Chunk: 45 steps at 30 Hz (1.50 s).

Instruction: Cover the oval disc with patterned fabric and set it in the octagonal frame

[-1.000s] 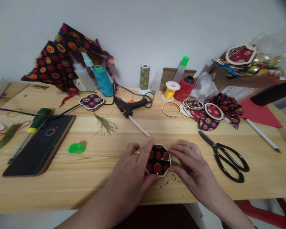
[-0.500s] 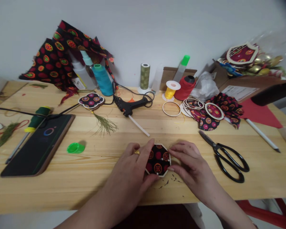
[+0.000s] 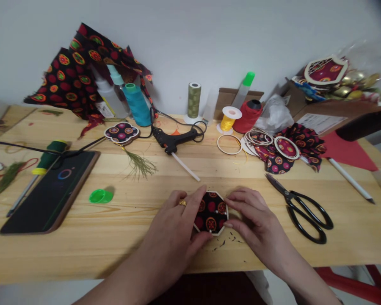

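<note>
Between my two hands is an octagonal piece (image 3: 211, 212) with a pale wooden rim and dark patterned fabric inside, at the front of the table. A few small white dots show on the fabric. My left hand (image 3: 178, 224), with a ring on one finger, grips its left side, fingers at the top and thumb along the lower edge. My right hand (image 3: 252, 216) pinches the right rim between fingertips and thumb. Small dark scraps (image 3: 222, 243) lie just below the piece. Black-handled scissors (image 3: 300, 207) rest to the right of my right hand.
A glue gun (image 3: 174, 140) with a white stick lies behind my hands. Leftward are a green cap (image 3: 100, 196), a phone (image 3: 51, 190) and a screwdriver (image 3: 47, 156). Thread spools, including a red one (image 3: 248, 116), stand along the wall. Wooden rings (image 3: 229, 144) and a white pen (image 3: 351, 180) lie right.
My hands and the octagonal piece hold almost the same position. The whole view has shifted very slightly; nothing was picked up or let go.
</note>
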### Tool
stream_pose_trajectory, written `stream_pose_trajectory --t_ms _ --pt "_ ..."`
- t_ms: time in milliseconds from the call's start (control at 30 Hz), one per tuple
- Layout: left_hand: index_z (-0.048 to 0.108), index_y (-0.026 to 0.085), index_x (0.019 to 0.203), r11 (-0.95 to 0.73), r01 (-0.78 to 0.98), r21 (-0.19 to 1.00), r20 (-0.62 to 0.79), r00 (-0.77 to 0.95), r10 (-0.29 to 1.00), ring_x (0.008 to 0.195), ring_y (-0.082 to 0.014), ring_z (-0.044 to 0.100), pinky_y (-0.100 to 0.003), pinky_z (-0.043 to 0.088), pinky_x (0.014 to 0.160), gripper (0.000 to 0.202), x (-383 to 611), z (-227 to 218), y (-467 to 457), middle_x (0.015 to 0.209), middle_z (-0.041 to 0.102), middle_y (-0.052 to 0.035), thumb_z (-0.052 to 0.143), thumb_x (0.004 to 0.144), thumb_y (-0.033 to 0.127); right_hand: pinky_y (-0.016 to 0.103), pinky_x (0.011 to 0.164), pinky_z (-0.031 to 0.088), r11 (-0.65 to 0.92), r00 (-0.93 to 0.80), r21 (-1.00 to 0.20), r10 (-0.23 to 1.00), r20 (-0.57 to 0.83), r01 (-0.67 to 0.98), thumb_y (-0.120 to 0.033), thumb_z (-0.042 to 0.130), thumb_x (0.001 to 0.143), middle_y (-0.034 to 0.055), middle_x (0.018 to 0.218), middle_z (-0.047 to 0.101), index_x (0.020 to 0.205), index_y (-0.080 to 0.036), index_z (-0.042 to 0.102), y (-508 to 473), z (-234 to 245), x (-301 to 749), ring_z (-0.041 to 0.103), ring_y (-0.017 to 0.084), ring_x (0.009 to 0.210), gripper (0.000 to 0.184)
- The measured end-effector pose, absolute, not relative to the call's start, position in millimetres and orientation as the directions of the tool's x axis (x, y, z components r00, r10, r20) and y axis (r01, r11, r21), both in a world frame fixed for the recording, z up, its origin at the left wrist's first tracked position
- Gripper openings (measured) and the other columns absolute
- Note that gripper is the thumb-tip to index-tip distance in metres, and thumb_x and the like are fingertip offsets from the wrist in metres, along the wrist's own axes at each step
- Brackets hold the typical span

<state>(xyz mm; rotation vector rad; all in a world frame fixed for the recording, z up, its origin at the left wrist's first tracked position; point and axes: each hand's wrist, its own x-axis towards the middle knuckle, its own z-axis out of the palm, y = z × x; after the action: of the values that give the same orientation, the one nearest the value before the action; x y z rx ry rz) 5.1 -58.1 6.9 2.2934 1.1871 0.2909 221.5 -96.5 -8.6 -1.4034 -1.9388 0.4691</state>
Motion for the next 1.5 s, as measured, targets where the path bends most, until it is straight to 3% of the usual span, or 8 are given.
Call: stream_pose_trajectory --t_ms 700,900,1033,1200,1500 --pt "0.028 0.021 0.144 -0.464 0.678 0.571 -0.055 0.595 0.802 0.121 -0.0315 0.046 -0.047 0.046 0.095 0.075 4.5 7.8 -57.3 0.126 0.063 -0.0087 0.069 0.082 0.029 0.045 0.096 0.046 0.349 -0.216 -0.612 0.935 0.282 0.71 -0.022 0.065 0.087 0.009 0.109 0.065 0.112 -0.02 0.064 -97.4 -5.3 220.9 0.052 0.026 0.112 0.025" --pt "0.027 0.021 0.145 -0.455 0.68 0.575 -0.053 0.586 0.809 0.122 -0.0303 0.045 -0.046 0.045 0.097 0.075 5.6 9.4 -57.4 0.128 0.061 -0.0089 0.068 0.083 0.029 0.044 0.094 0.048 0.306 -0.113 -0.649 0.94 0.322 0.697 -0.014 0.053 0.092 0.0094 0.118 0.063 0.128 -0.023 0.054 -109.7 -0.6 217.8 0.054 0.024 0.113 0.037" --pt "0.027 0.02 0.145 -0.458 0.681 0.571 -0.053 0.588 0.807 0.122 -0.0311 0.045 -0.047 0.045 0.097 0.076 5.4 10.0 -57.9 0.127 0.063 -0.0094 0.068 0.082 0.03 0.044 0.094 0.046 0.46 -0.249 -0.512 0.869 0.429 0.725 0.001 0.047 0.085 0.0083 0.118 0.063 0.127 -0.022 0.055 -128.8 -1.6 220.1 0.051 0.025 0.114 0.049" --pt "0.027 0.018 0.145 -0.47 0.679 0.564 -0.05 0.596 0.801 0.121 -0.0311 0.044 -0.047 0.045 0.098 0.075 5.0 10.8 -58.2 0.131 0.06 -0.0096 0.067 0.083 0.03 0.043 0.094 0.044 0.507 -0.37 -0.349 0.844 0.388 0.788 0.001 0.05 0.081 0.0088 0.127 0.062 0.131 -0.014 0.055 -146.8 -10.2 223.0 0.046 0.028 0.117 0.052" --pt "0.024 0.022 0.145 -0.458 0.653 0.603 -0.033 0.594 0.804 0.129 -0.0295 0.04 -0.048 0.043 0.102 0.073 4.7 6.0 -59.3 0.133 0.057 -0.0093 0.066 0.085 0.027 0.046 0.099 0.033 0.519 -0.417 -0.244 0.831 0.369 0.819 0.003 0.049 0.08 0.009 0.13 0.062 0.134 -0.012 0.053 -148.6 -14.0 219.7 0.044 0.029 0.118 0.056"
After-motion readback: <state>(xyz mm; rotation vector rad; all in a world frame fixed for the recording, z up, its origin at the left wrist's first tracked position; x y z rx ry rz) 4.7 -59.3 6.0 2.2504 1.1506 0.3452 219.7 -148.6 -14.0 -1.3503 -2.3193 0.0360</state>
